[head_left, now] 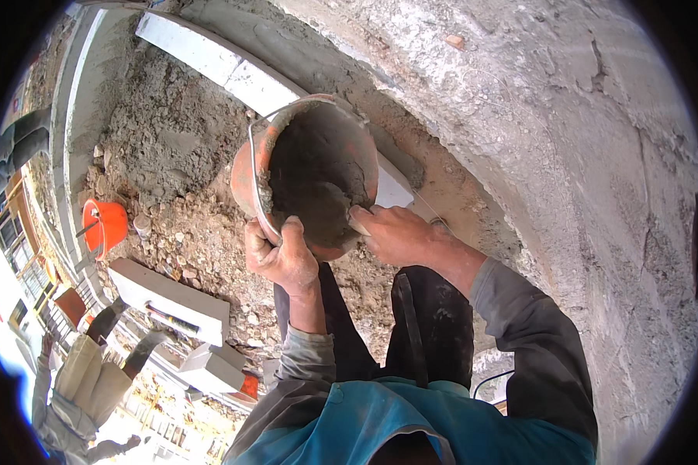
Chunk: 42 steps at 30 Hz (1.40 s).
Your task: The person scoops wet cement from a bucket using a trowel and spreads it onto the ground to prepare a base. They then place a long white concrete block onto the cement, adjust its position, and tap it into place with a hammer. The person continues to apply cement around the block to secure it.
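Note:
An orange bucket (243, 180), smeared with grey and holding wet mortar (310, 174), is tilted with its mouth facing me. My left hand (285, 257) is closed on the bucket's near rim, by the lower end of its wire handle (253, 167). At the right side of the mouth, my right hand (399, 235) is closed, its fingers just over the mortar's edge. A short pale end shows at those fingers, but what it belongs to is hidden. Behind the bucket lies a long white block (225, 66) along the base of the wall.
A rough grey wall (566, 178) rises on the right. Stony soil (202, 232) covers the ground. At left are a second orange bucket (105, 226), a white block (167, 298) with a tool on it, and another white block (212, 367). A co-worker (85, 387) is at lower left.

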{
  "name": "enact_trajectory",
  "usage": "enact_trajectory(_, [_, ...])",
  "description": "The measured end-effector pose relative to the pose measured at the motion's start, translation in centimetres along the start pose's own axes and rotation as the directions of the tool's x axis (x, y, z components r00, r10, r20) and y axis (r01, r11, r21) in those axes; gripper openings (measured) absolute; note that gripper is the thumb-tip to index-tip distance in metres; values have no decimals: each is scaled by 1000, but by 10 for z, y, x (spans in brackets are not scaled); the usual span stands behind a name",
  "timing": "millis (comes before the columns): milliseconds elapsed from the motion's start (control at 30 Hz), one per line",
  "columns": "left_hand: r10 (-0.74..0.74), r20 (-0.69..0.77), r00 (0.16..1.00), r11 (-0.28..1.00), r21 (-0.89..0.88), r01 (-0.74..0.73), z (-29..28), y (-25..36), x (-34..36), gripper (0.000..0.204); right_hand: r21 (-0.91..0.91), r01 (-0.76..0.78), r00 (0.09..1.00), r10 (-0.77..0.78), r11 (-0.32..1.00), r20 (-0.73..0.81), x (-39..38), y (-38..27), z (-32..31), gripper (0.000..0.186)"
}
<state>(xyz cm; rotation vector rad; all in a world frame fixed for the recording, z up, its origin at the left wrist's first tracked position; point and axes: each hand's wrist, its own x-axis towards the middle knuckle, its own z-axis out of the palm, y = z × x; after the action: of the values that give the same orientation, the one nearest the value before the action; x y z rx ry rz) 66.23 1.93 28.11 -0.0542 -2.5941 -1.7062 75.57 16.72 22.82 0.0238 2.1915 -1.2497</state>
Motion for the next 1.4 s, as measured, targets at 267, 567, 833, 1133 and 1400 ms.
enact_trajectory(267, [-219, 30, 975, 975, 32, 218, -9, -27, -71, 12, 652, 96, 971, 73, 752, -227, -84, 28, 74, 55])
enact_trajectory(567, [-363, -213, 907, 931, -42, 362, -48, -85, -37, 10, 425, 170, 800, 128, 889, -586, -57, 60, 54, 47])
enact_trajectory(833, [-408, -448, 796, 911, -135, 391, -70, -129, -22, 12, 178, -299, 644, 336, 938, -687, 144, 212, 63, 48])
enact_trajectory(1133, [-519, -417, 747, 848, -138, 512, -81, -145, -23, 9, -9, -339, 843, 299, 941, -447, 206, 234, 56, 44])
enact_trajectory(1400, [-488, -292, 823, 868, -66, 491, -92, -149, -23, 22, 180, -499, 731, 524, 848, -437, 268, 257, 34, 45])
